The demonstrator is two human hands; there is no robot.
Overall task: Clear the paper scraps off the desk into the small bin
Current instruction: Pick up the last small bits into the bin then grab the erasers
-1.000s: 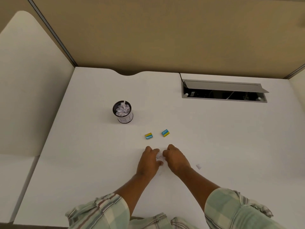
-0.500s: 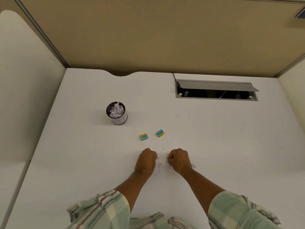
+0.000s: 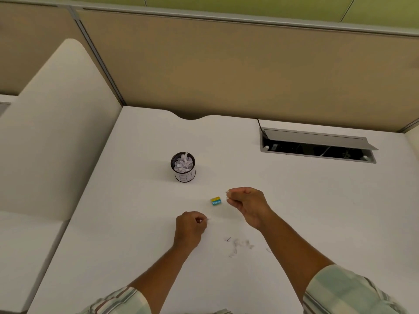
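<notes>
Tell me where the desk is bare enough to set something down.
Bare: left of the bin out to the desk edge, and the wide stretch right of the right hand, below the cable hatch. Crowded: between the hands, where the left hand, small box and scraps sit.

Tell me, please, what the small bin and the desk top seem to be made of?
The small round black bin looks like perforated or mesh metal, judging by its dark dotted inner wall, with a white paper label. The white desk top looks like smooth matte laminate: even, without grain.
</notes>
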